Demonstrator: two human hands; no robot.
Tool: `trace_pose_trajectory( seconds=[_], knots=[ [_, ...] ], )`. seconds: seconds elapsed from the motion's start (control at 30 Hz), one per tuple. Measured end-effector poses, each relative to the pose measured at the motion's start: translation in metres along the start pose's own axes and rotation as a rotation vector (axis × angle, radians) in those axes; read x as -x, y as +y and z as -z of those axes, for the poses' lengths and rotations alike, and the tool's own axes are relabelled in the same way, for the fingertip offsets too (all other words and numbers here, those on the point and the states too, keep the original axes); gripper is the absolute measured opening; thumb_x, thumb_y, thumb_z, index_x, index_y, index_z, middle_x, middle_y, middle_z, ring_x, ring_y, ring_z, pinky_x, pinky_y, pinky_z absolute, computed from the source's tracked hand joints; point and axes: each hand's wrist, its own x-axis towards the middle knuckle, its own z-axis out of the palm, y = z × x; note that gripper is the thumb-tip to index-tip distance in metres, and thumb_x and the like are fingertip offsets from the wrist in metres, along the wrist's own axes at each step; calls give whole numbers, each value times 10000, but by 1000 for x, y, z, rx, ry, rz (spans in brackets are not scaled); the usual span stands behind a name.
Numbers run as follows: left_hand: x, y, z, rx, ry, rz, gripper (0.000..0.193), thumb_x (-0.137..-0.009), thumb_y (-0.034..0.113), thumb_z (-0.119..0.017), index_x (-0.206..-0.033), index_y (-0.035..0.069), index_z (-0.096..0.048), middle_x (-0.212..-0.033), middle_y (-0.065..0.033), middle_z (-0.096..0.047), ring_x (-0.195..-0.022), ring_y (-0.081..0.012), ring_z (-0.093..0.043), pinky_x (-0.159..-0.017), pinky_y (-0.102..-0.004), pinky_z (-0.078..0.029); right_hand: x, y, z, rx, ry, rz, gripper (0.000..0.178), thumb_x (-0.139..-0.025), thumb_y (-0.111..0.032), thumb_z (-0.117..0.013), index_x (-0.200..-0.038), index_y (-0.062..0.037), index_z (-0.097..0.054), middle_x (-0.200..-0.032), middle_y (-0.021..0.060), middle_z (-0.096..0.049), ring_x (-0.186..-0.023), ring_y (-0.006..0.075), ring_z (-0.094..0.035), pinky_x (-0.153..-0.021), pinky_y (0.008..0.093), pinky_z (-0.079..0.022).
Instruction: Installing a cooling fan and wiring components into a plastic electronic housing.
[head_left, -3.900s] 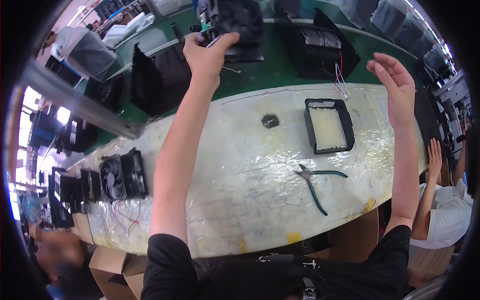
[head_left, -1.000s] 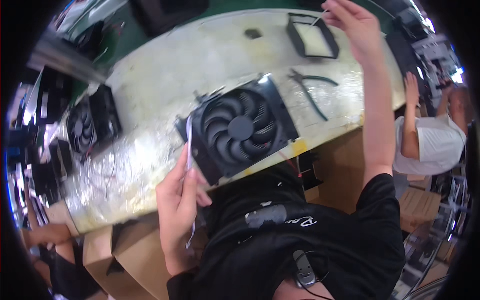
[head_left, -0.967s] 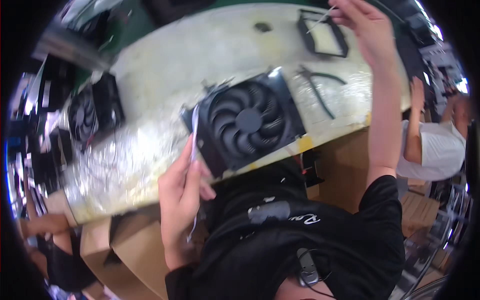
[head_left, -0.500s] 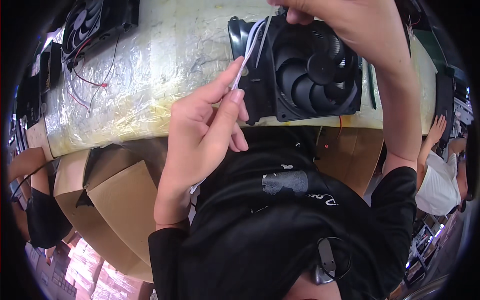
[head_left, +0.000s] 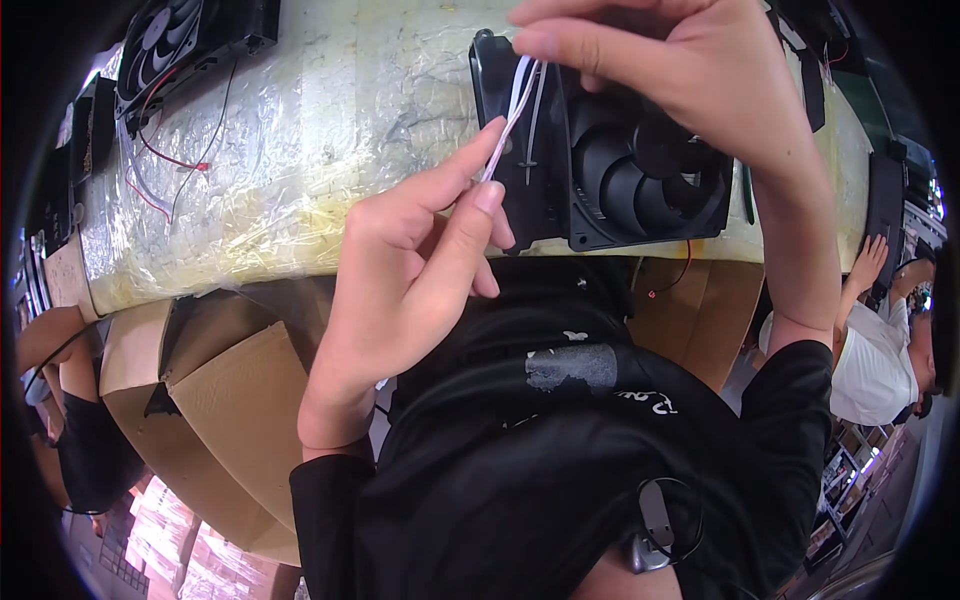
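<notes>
My left hand [head_left: 410,270] pinches a thin bundle of white wires [head_left: 507,128] between thumb and index finger, its other fingers loosely curled. At the bundle's upper end, the thumb and fingers of my right hand [head_left: 690,85] are pinched together on the looped wires. A narrow pale strip [head_left: 533,130], resembling a cable tie, hangs from there beside the wires. Beneath both hands lies a black cooling fan [head_left: 650,180] joined to a flat black housing [head_left: 520,205]. My right hand and forearm hide part of the fan's top. A thin red lead [head_left: 688,268] droops off the table edge.
A second black fan unit [head_left: 160,50] with red and black leads stands at the far left of the film-covered table [head_left: 340,130]. Open cardboard boxes [head_left: 235,400] are below the near edge. Other people sit at left [head_left: 85,440] and right [head_left: 865,370].
My right hand has come down and left onto the top of the wires. The fan unit has shifted slightly right. My left hand keeps its pinch, moved a little right.
</notes>
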Motion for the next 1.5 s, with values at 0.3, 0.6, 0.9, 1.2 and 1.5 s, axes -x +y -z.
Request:
trace_pose_trajectory(
  seconds=[0.3,0.6,0.9,1.2,1.5],
  knots=[
    [-4,14,1,-138,-110,65,371,-970,43,-548,-1327,-55,-533,-710,-54,-671,-642,-101,-657,-625,-213,-537,7,50,-11,318,113,897,108,-814,-76,-722,-879,11,-722,-926,129,-680,-774,240,-660,-676,299,-513],
    [-5,-5,-17,-741,118,-378,340,-880,-4,-655,-1193,-26,-523,-602,-20,-526,-499,-66,-515,-478,-227,-375,31,0,-14,483,-61,330,106,-825,-100,-687,-818,4,-705,-877,133,-678,-730,308,-652,-667,334,-523],
    [-11,19,-7,-328,-16,-133,177,-905,14,-643,-1070,-41,-608,-714,-26,-644,-549,-97,-592,-500,-224,-437,46,26,-22,501,46,425,146,-844,18,-630,-981,49,-669,-1076,146,-662,-919,313,-663,-788,337,-521],
    [-22,-9,-4,159,-69,-235,126,-903,-41,-633,-1010,-78,-686,-957,-117,-642,-610,-107,-636,-530,-185,-509,38,31,-18,396,-34,506,171,-810,51,-660,-974,10,-684,-983,117,-651,-842,255,-660,-729,306,-527],
    [-24,-18,-3,415,33,-183,191,-871,-49,-667,-1059,-84,-654,-863,-132,-702,-603,-133,-667,-504,-221,-544,29,39,-15,333,-77,568,248,-815,33,-693,-1059,-14,-706,-889,100,-698,-802,217,-694,-708,291,-540]
  ],
)
